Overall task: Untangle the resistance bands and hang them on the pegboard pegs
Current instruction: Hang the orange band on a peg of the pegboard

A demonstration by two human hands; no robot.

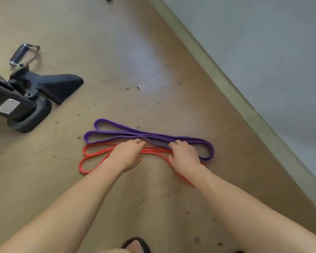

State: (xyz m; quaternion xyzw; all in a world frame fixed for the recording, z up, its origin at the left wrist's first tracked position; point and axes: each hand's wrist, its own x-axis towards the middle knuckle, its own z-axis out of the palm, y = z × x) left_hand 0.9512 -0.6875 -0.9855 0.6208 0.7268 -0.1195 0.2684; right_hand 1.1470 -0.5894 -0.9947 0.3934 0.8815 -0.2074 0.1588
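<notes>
Your left hand (pixel 129 155) and right hand (pixel 183 154) curl their fingers into the limp, light purple band (pixel 188 139) and red band (pixel 95 154) mid-length on the floor (pixel 117 52); grip there.

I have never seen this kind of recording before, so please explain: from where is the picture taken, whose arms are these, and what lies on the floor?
There is no machine here. The one picture comes from a camera worn on a person's head, looking forward and down, so the two bare arms are that person's own.

On the tan floor lie two looped resistance bands, side by side: a purple band farther from the person and a red band nearer. The left hand and the right hand both reach down to the middle of the bands, fingers curled there; which strands each one grips is hidden by the hands.

At the left stands black exercise equipment with a metal handle beside it. A wall runs along the right. No pegboard is in view.
</notes>
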